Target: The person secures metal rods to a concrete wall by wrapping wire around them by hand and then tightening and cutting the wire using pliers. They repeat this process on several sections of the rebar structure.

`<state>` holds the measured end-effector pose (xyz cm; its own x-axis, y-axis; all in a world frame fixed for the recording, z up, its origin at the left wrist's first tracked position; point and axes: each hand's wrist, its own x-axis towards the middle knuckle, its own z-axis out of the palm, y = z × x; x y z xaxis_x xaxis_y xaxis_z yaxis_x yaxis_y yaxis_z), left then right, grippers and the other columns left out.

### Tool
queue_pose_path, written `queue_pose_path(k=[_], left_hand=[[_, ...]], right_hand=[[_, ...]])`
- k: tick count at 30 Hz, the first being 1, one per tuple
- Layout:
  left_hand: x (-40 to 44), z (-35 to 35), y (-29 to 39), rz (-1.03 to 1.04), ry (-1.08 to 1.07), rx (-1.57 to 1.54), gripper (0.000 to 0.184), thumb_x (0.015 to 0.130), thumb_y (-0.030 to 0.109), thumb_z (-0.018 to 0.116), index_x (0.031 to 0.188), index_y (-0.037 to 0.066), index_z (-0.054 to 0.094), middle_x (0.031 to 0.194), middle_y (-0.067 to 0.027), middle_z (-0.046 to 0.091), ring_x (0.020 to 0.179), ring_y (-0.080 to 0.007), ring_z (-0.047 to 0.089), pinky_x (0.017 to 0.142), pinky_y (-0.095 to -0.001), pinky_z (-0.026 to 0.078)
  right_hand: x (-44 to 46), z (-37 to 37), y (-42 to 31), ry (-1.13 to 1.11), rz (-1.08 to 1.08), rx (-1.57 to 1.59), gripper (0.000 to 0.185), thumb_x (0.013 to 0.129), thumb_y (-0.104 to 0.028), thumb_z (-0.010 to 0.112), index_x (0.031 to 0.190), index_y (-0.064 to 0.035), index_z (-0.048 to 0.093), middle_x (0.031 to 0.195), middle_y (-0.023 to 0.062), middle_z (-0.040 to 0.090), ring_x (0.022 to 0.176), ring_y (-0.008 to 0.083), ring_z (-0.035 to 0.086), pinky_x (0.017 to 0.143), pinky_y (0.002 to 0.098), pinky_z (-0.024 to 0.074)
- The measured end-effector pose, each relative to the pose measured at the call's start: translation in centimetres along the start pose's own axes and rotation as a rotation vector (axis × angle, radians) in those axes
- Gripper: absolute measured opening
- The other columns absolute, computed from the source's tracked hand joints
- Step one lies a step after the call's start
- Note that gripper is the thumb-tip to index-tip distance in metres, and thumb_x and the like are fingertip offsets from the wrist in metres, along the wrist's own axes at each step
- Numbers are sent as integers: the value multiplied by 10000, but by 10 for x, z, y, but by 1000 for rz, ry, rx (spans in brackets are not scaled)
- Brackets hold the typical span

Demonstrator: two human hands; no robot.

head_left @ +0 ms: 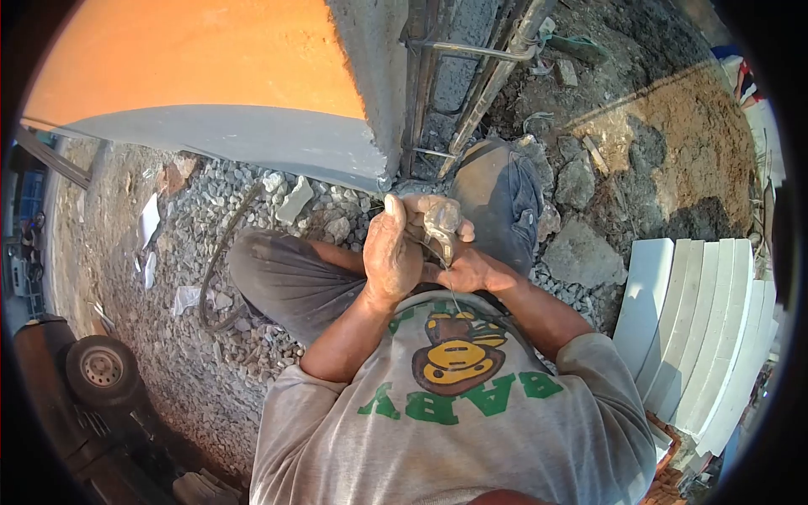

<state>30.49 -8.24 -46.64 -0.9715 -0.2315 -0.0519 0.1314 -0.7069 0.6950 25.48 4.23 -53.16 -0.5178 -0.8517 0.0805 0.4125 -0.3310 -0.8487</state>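
My left hand point(392, 252) is raised in front of my chest, thumb up and fingers curled behind a dusty, curved tool point(443, 222) with a rounded head; its exact kind is unclear. Close beside it, my right hand point(471, 271) has its fingers pressed together at the tool's lower end, where a thin dark wire point(452, 296) hangs toward my shirt. What the right fingers grip is partly hidden. Just beyond both hands stand upright steel reinforcing bars point(497, 80), crossed by a bent stirrup point(471, 50), against a grey concrete wall edge point(374, 76).
My bent knees point(497, 185) flank the bars. Gravel point(227, 202) and rocks point(585, 252) cover the ground, with a hose point(220, 261) on the left. Pale slabs point(690, 320) are stacked at right. A vehicle wheel point(102, 371) shows lower left. An orange-painted wall point(202, 59) rises ahead.
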Motion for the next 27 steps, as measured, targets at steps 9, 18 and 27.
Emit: queue_pose_path(k=[9, 18, 27], left_hand=[[-13, -79, -16, -230, 441, 313, 637, 979, 532, 299, 1088, -36, 568, 813, -141, 660, 631, -194, 645, 525, -258, 513], [-22, -115, -12, -336, 621, 495, 578, 977, 515, 343, 845, 26, 620, 613, -49, 588, 434, -142, 533, 395, -242, 409], [-23, -112, -23, -283, 627, 467, 537, 956, 513, 414, 828, 32, 617, 614, -42, 584, 464, -134, 537, 439, -234, 417]], right_hand=[[-30, -26, -84, -246, 712, -1185, 493, 882, -388, 574, 1118, 33, 473, 1023, 282, 591, 982, 448, 564, 809, 473, 440], [-7, -31, -100, -93, 624, -1351, 520, 865, -394, 594, 1075, 71, 490, 943, 282, 603, 936, 443, 577, 783, 487, 438], [4, -34, -113, -109, 712, -1310, 666, 810, -393, 664, 1196, 114, 468, 991, 293, 594, 947, 407, 584, 827, 438, 444]])
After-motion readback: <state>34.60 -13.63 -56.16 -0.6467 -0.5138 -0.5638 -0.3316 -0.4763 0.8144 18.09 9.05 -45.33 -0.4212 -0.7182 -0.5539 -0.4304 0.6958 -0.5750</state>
